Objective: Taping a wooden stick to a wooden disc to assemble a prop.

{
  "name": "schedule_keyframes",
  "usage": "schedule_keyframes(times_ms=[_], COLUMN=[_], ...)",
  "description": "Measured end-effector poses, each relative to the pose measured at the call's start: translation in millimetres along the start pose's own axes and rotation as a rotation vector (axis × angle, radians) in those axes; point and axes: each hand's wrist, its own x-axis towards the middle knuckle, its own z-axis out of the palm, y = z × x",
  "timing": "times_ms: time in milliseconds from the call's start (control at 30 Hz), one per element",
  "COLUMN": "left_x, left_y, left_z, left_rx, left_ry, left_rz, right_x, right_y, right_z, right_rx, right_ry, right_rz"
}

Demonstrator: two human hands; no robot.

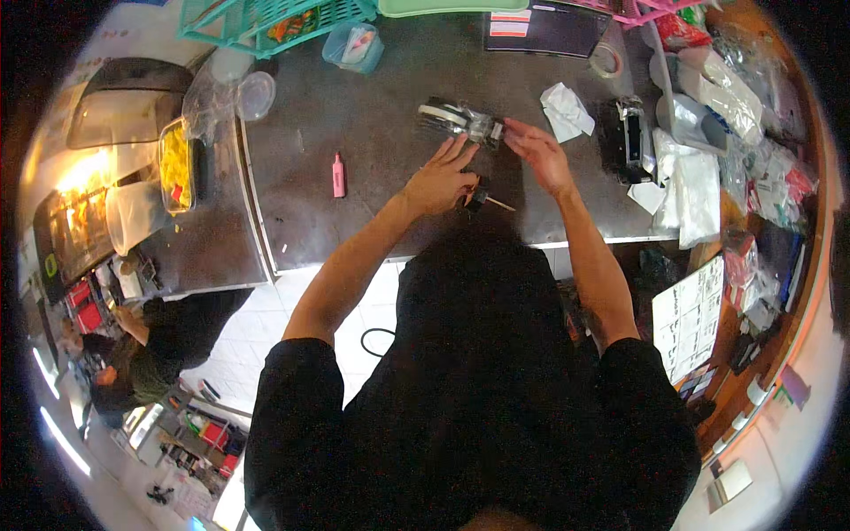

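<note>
A black and clear device with a pale ring, which looks like a tape dispenser [456, 117], lies on the dark tabletop in front of me. My left hand [440, 181] has its fingers spread, the tips at the near edge of the dispenser. By its thumb is a small tool with an orange and black handle [476, 192] and a thin shaft that points right; I cannot tell if the hand touches it. My right hand [542, 157] is closed at the dispenser's right end, its fingertips together on it and slightly blurred.
A pink marker [338, 175] lies left on the dark table [381, 115]. Crumpled white paper [567, 112] and a second black dispenser [630, 137] sit right. A blue tub [352, 47] and teal basket [266, 26] stand behind. At left, another person [173, 332] works.
</note>
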Motion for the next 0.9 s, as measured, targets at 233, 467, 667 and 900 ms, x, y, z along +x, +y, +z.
schedule_keyframes(times_ms=[233, 467, 667, 900], left_x=[7, 13, 20, 25], left_y=[10, 28, 38, 44], left_z=[-5, 0, 8, 4], left_rx=[0.01, 0.048, 0.077, 0.079], left_ry=[-0.026, 0.019, 0.026, -0.029], left_rz=[-0.069, -0.154, -0.247, -0.289], right_x=[0, 12, 32, 40], right_y=[8, 5, 8, 16], right_z=[-14, -31, -40, -31], right_rx=[-0.175, -0.52, -0.686, -0.959], right_ry=[-0.027, -0.101, -0.131, 0.048], right_rz=[0.026, 0.023, -0.034, -0.037])
